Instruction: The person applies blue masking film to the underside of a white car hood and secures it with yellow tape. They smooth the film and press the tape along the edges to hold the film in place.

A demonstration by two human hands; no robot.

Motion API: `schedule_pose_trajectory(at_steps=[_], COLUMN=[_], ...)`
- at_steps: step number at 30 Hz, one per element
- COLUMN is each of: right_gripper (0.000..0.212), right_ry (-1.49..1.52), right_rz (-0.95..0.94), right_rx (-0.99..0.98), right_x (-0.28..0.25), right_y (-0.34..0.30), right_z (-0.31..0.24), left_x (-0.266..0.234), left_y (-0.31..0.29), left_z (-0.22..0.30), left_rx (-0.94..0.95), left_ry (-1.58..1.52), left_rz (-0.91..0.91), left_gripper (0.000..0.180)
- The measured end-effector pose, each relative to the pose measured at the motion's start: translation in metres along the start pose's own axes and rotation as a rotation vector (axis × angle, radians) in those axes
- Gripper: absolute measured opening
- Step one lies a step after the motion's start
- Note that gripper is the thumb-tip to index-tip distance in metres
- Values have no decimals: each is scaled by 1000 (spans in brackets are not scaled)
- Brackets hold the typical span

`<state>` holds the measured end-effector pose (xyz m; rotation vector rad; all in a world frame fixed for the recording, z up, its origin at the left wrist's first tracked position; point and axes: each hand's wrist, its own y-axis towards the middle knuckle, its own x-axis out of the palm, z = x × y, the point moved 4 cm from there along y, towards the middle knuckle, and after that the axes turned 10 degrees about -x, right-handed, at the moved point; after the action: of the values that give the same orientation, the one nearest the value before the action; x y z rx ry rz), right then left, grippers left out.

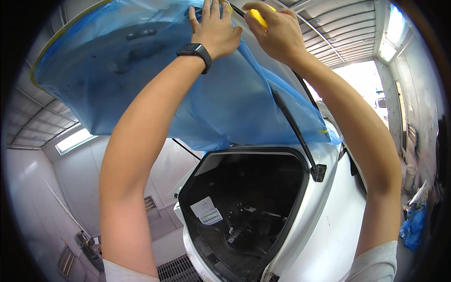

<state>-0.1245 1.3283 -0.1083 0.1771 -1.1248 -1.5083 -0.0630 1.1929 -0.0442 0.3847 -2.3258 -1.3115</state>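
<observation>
Raised overhead, my left hand (pixel 215 36) lies against thin blue plastic masking film (pixel 145 89), its fingers stretched out and somewhat apart. The film covers the inner side of a lifted car tailgate, with a strip of yellow masking tape (pixel 35 61) along its far left edge. To the right, my right hand (pixel 282 37) has its fingers curled round a yellow roll of masking tape (pixel 257 19), partly hidden by the fingers. A black gas strut (pixel 295 124) runs from the film-covered tailgate down to the white car body (pixel 336 197).
Below my arms is the open boot (pixel 253 188) with a dark interior and a white card with printing (pixel 205 210). A floor grate (pixel 178 270) lies at the lower left. Blue plastic (pixel 414 228) is bunched by the right wall, and a bright doorway (pixel 361 82) stands beyond.
</observation>
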Motion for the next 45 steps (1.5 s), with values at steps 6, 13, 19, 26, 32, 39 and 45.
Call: schedule_pose_trajectory(at_steps=[6,13,19,26,32,39,45], right_gripper=[38,45,41,57,55,47,36], right_ry=[-22,232,-139,-424,-436,-349,-504], right_rz=[-214,59,-116,-191,-130,-392,-363], right_rx=[-5,-127,-285,-401,-412,-225,-256], right_x=[3,15,27,41,46,50,64], right_y=[1,23,37,80,78,91,103], right_z=[1,-20,-12,12,17,14,9], left_x=[-49,-58,-92,-110,-103,-92,-89], left_y=[9,13,31,59,67,74,77], left_z=[-27,-65,-95,-101,-99,-93,-94], left_rx=[103,-6,-23,151,86,71,46], left_ry=[-819,-1000,-386,-12,1,-35,-3], left_rz=[206,-109,174,455,354,347,325], left_gripper=[41,24,25,15,16,15,16])
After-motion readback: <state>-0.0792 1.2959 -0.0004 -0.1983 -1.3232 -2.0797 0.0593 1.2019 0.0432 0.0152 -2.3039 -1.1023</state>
